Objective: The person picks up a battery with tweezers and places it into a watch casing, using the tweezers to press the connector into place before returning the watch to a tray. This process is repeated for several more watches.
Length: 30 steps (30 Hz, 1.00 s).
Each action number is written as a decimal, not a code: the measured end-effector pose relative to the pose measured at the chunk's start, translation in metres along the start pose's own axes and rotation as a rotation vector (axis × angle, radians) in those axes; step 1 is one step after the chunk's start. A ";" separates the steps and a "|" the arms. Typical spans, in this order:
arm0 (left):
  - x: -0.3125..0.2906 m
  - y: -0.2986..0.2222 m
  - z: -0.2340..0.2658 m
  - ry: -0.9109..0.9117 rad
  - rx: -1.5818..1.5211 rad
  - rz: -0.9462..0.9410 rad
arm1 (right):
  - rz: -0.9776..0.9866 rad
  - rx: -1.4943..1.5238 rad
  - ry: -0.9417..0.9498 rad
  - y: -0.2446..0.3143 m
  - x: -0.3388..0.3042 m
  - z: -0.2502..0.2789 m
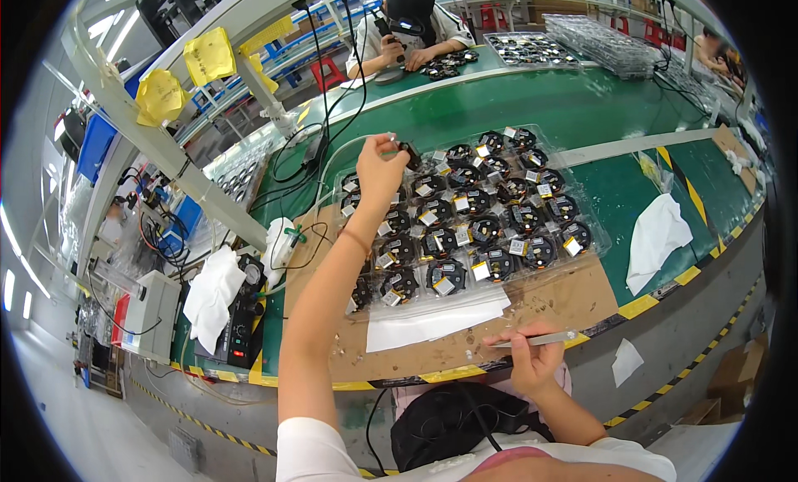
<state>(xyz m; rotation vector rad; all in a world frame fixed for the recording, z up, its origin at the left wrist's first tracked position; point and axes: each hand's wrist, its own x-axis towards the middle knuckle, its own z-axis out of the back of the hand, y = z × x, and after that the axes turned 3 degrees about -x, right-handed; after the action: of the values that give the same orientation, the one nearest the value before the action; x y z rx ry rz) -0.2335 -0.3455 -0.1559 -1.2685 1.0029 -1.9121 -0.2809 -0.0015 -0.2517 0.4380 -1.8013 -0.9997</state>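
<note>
Bright overhead light, strong fisheye distortion at edges.

The bare left arm point(320, 324) stretches far forward, nearly straight and leaning slightly to the right, with the left hand point(381, 162) raised at its far end, thumb and fingertips drawn together in a pinch. The right forearm point(573, 411) is much less extended, slanting up and leftward, and the right hand point(534, 357) sits low, fingers bent in a closed grip.
</note>
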 end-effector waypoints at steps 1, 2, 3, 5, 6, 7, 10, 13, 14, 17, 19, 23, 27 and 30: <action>-0.013 -0.016 0.000 0.085 -0.308 0.135 | 0.025 -0.021 -0.013 -0.002 0.001 0.002; -0.030 -0.040 -0.001 0.175 -0.620 0.276 | 0.050 -0.049 -0.030 -0.003 0.001 0.004; -0.044 -0.050 0.005 0.275 -0.734 0.277 | 0.048 -0.044 -0.033 -0.001 0.002 0.002; -0.073 -0.061 0.017 0.484 -0.801 0.257 | 0.117 -0.027 -0.133 -0.001 0.004 -0.001; -0.088 -0.067 0.022 0.595 -0.756 0.233 | 0.109 -0.031 -0.137 -0.002 0.005 -0.001; -0.105 -0.079 0.027 0.694 -0.666 0.166 | 0.146 -0.004 -0.138 -0.002 0.006 -0.001; -0.152 -0.103 0.040 0.842 -0.181 -0.009 | 0.170 0.008 -0.136 0.000 0.008 -0.001; -0.191 -0.110 0.045 0.844 0.281 -0.254 | 0.143 0.014 -0.110 0.001 0.010 -0.003; -0.201 -0.108 0.045 0.845 0.279 -0.241 | 0.122 0.031 -0.088 0.002 0.009 -0.004; -0.220 -0.102 0.044 0.829 0.367 -0.319 | 0.043 0.002 0.014 0.004 0.004 0.000; -0.224 -0.099 0.042 0.829 0.378 -0.274 | 0.036 0.021 0.027 0.003 0.010 -0.003; -0.224 -0.093 0.039 0.721 0.375 -0.272 | -0.124 -0.075 0.173 0.001 0.011 0.008; -0.232 -0.093 0.035 0.668 0.362 -0.197 | -0.173 -0.149 0.216 0.006 0.021 0.005; -0.237 -0.092 0.034 0.620 0.404 -0.249 | -0.216 -0.064 0.188 0.005 0.020 -0.002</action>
<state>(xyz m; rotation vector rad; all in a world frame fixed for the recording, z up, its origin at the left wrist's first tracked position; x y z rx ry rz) -0.1293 -0.1123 -0.1784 -0.5937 0.6928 -2.6223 -0.2879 -0.0132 -0.2356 0.6750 -1.5734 -1.1223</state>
